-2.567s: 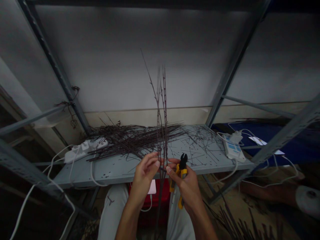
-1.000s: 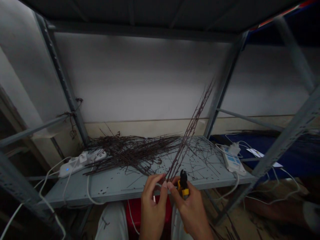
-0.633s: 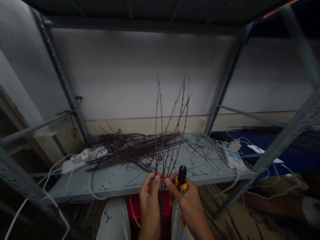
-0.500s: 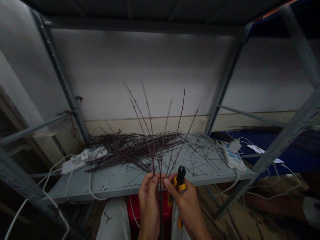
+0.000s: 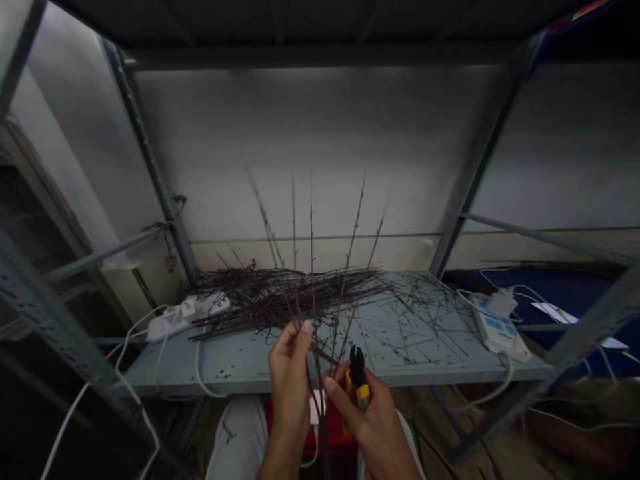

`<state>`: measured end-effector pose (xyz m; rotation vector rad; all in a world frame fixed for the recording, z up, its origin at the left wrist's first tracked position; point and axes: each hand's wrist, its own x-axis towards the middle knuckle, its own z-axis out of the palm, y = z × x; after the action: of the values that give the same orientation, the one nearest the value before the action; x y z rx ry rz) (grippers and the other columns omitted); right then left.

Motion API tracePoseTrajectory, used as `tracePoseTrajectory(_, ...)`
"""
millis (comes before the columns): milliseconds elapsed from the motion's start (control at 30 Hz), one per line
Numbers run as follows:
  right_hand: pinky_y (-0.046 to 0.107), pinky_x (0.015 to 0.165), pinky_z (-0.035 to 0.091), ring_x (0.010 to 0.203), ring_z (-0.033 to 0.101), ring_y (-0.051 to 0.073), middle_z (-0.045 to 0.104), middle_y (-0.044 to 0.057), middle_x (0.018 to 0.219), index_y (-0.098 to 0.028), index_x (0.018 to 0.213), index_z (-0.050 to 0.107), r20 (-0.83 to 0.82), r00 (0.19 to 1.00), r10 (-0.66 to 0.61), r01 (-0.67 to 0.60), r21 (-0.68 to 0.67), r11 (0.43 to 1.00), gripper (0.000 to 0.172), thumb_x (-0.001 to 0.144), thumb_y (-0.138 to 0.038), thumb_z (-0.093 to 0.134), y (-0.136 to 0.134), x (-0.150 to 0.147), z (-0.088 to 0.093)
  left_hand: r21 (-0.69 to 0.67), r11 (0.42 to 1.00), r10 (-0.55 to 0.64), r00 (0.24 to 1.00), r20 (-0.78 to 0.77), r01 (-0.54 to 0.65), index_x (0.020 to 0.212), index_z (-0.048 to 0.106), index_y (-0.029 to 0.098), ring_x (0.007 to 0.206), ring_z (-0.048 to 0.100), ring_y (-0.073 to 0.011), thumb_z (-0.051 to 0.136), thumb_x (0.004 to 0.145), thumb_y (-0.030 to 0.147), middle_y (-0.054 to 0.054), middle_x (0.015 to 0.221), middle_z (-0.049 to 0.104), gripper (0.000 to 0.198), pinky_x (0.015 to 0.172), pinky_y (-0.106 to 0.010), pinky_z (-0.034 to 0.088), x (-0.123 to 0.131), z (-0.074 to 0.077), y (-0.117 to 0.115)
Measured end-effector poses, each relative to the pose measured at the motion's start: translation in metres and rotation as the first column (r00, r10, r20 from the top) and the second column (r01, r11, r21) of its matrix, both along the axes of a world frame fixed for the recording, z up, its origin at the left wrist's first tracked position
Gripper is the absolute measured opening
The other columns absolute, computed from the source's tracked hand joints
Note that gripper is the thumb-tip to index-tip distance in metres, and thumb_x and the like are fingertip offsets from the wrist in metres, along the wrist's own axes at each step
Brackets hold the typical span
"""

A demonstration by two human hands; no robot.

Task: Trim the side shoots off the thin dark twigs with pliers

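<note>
My left hand [image 5: 289, 383] pinches a thin bundle of dark twigs [image 5: 313, 267] that stands upright and fans out toward the wall. My right hand [image 5: 367, 427] is closed around yellow-handled cutters [image 5: 358, 379], black jaws pointing up, and its thumb touches the twig stems just right of my left hand. Both hands hover at the front edge of a grey metal shelf [image 5: 240, 360]. Behind them a large pile of cut twigs [image 5: 280, 297] lies across the shelf.
A white power strip [image 5: 187, 313] with cables lies at the shelf's left, a white and blue power strip [image 5: 495, 327] at its right. Grey rack posts [image 5: 150, 167] frame the shelf. A red box [image 5: 340, 427] sits below between my knees. More twigs lie on the floor, lower right.
The twig bundle swung from leaning right to upright and fanned out. My left hand rose a little along the stems. The view shifted slightly left.
</note>
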<state>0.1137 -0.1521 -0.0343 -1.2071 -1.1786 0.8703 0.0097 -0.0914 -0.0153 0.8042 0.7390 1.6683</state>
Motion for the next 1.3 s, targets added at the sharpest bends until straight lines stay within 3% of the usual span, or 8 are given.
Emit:
tracePoseTrajectory(133, 0.028, 0.065, 0.046, 0.069, 0.059, 0.020, 0.065, 0.001, 0.071, -0.021, 0.077, 0.061, -0.073, 0.992, -0.100, 0.099, -0.007, 0.995, 0.038, 0.074, -0.056, 0.076, 0.001, 0.001, 0.001, 0.047, 0.999, -0.034, 0.988, 0.153, 0.027, 0.072, 0.063, 0.017, 0.067, 0.052, -0.0097, 0.080, 0.080, 0.037, 0.003, 0.074, 0.058, 0.028, 0.063, -0.019, 0.042, -0.004, 0.020, 0.022)
tracePoseTrajectory(267, 0.030, 0.066, 0.048, 0.072, 0.062, 0.022, 0.068, 0.003, 0.075, -0.021, 0.078, 0.062, -0.109, 0.985, -0.131, 0.132, -0.002, 0.991, 0.041, 0.072, -0.058, 0.077, 0.003, 0.006, 0.001, 0.093, 0.990, -0.113, 0.989, 0.097, 0.104, 0.078, 0.069, 0.017, 0.073, 0.057, -0.0118, 0.076, 0.082, 0.043, 0.000, 0.083, 0.064, 0.028, 0.063, -0.021, 0.045, -0.004, 0.026, 0.027)
tracePoseTrajectory(533, 0.034, 0.077, 0.052, 0.087, 0.069, 0.028, 0.075, 0.009, 0.086, -0.020, 0.082, 0.064, -0.135, 0.985, -0.109, 0.106, -0.029, 0.994, 0.041, 0.073, -0.058, 0.076, 0.004, 0.022, 0.000, 0.074, 0.996, -0.057, 0.998, -0.018, 0.058, 0.084, 0.065, 0.017, 0.088, 0.066, -0.0179, 0.070, 0.086, 0.049, -0.006, 0.091, 0.070, 0.032, 0.070, -0.026, 0.054, 0.005, 0.019, 0.023)
tracePoseTrajectory(633, 0.034, 0.079, 0.053, 0.090, 0.069, 0.029, 0.076, 0.010, 0.089, -0.019, 0.085, 0.065, -0.110, 0.991, -0.075, 0.071, -0.036, 0.997, 0.039, 0.075, -0.056, 0.076, 0.005, 0.028, -0.004, 0.087, 0.992, -0.082, 0.991, -0.109, 0.092, 0.087, 0.052, 0.021, 0.094, 0.069, -0.0188, 0.083, 0.076, 0.034, -0.005, 0.100, 0.073, 0.035, 0.077, -0.028, 0.055, 0.009, 0.012, 0.017)
tracePoseTrajectory(767, 0.033, 0.076, 0.051, 0.089, 0.069, 0.028, 0.074, 0.009, 0.089, -0.019, 0.085, 0.065, -0.074, 0.995, -0.065, 0.065, 0.001, 0.998, 0.036, 0.079, -0.054, 0.074, 0.005, 0.031, -0.009, 0.071, 0.987, -0.139, 0.984, -0.115, 0.148, 0.090, 0.040, 0.025, 0.089, 0.074, -0.0190, 0.087, 0.070, 0.019, -0.002, 0.090, 0.077, 0.052, 0.083, -0.031, 0.055, 0.014, 0.005, 0.006)
tracePoseTrajectory(900, 0.030, 0.071, 0.050, 0.084, 0.067, 0.024, 0.073, 0.007, 0.087, -0.019, 0.084, 0.066, -0.079, 0.995, -0.064, 0.064, -0.005, 0.998, 0.035, 0.079, -0.053, 0.074, 0.002, 0.033, -0.009, 0.064, 0.985, -0.154, 0.981, -0.118, 0.162, 0.092, 0.041, 0.025, 0.088, 0.075, -0.0209, 0.083, 0.076, 0.021, -0.004, 0.091, 0.078, 0.044, 0.076, -0.031, 0.058, 0.014, 0.002, -0.002)
tracePoseTrajectory(1033, 0.027, 0.063, 0.045, 0.072, 0.061, 0.020, 0.069, 0.003, 0.077, -0.018, 0.083, 0.068, -0.089, 0.993, -0.076, 0.074, -0.029, 0.997, 0.036, 0.076, -0.052, 0.077, 0.000, 0.032, -0.006, 0.059, 0.972, -0.221, 0.971, -0.091, 0.226, 0.092, 0.045, 0.024, 0.104, 0.073, -0.0246, 0.081, 0.077, 0.020, -0.009, 0.105, 0.077, 0.039, 0.080, -0.034, 0.060, 0.010, -0.003, -0.007)
tracePoseTrajectory(1300, 0.028, 0.069, 0.048, 0.071, 0.062, 0.018, 0.071, 0.003, 0.076, -0.018, 0.089, 0.067, -0.325, 0.946, -0.002, -0.023, -0.073, 0.997, 0.035, 0.074, -0.045, 0.082, -0.002, 0.020, -0.011, 0.027, 0.937, -0.348, 0.937, -0.012, 0.348, 0.109, 0.052, 0.023, 0.112, 0.071, -0.0282, 0.079, 0.082, 0.024, -0.015, 0.123, 0.073, 0.039, 0.084, -0.035, 0.058, 0.001, -0.007, -0.017)
